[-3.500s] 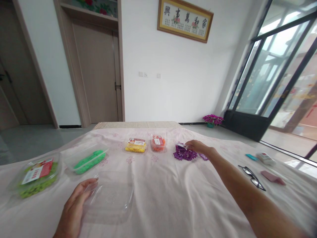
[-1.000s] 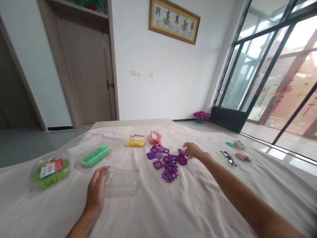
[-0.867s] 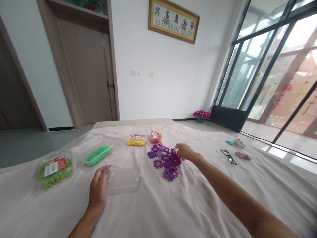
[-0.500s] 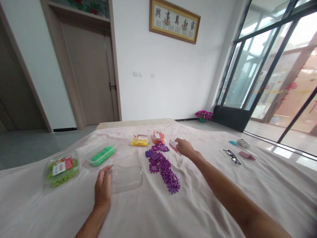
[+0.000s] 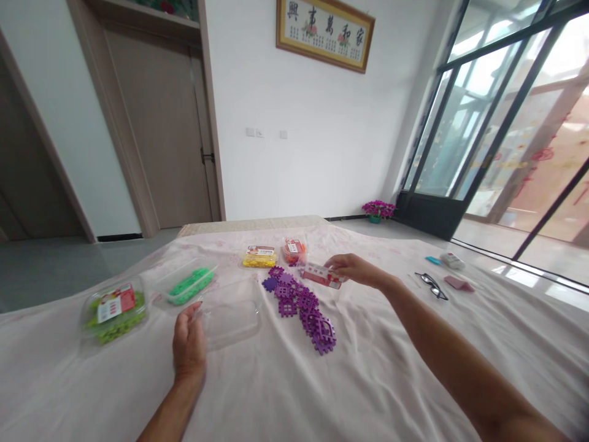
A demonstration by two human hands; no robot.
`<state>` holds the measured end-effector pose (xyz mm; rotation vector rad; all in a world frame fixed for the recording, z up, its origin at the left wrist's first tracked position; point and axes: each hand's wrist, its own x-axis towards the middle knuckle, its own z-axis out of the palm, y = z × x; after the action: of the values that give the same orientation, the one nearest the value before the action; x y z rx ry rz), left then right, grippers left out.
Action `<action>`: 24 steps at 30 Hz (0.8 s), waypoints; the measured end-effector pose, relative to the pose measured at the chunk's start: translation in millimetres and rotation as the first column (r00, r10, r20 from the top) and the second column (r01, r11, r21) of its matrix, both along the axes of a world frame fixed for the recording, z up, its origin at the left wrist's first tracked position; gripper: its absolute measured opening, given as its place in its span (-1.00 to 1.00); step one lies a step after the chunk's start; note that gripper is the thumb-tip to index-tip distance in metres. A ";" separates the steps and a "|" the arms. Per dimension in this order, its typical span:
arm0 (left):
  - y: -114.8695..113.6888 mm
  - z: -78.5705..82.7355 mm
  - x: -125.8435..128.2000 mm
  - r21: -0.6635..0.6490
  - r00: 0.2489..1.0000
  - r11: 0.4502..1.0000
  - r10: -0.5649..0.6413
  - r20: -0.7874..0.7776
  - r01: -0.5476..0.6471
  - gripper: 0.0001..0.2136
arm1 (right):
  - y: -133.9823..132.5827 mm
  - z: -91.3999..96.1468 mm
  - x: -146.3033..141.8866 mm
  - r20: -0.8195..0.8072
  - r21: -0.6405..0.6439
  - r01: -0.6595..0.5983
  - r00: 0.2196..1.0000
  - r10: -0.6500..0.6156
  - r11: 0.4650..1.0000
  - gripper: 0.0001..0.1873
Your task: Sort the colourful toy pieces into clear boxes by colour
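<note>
White wall (image 5: 304,178) behind, pale cloth (image 5: 257,393) before you
Your left hand (image 5: 189,344) grips the clear tub (image 5: 232,316) by its edge, purple tiles (image 5: 307,299) lie heaped just right of it, and your right hand (image 5: 348,269) pinches a red-and-white labelled piece (image 5: 319,276) near their far end.

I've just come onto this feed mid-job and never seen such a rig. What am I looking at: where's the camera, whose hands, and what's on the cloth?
There is no machine: a person works bare-handed, and one camera worn on their head looks forward and down.

The left hand is at the edge of a clear plastic tray; whether it grips is unclear. The right hand holds a clear plastic piece with a red-and-white label.

On the pale cloth lie loose purple notched pieces. Beyond them are labelled boxes of yellow and orange. Further left are a labelled lime-green box and a container of green pieces. Eyeglasses lie at right.
</note>
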<state>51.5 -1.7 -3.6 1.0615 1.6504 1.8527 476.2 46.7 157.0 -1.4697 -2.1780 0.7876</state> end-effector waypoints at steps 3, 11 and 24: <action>0.9 -0.8 -0.4 -0.001 1.000 1.000 -0.001 -0.012 0.001 -0.65 | -18.5 10.9 15.1 -0.140 -0.400 -0.259 0.965 0.221 0.879 -0.60; -1.3 8.7 5.9 -0.015 0.999 0.999 -0.048 0.021 0.048 -0.65 | 4.6 -33.9 2.4 0.017 -0.309 -0.239 0.966 0.257 0.920 -0.67; 4.7 2.0 3.3 0.010 0.996 0.997 -0.082 0.043 0.081 -0.66 | 77.1 -43.7 -17.7 -0.196 -0.229 -0.214 0.966 0.171 0.950 -0.63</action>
<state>54.9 3.0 -1.6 1.0681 1.5525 1.8194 458.5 123.8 113.2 -1.2523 -2.1724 1.2482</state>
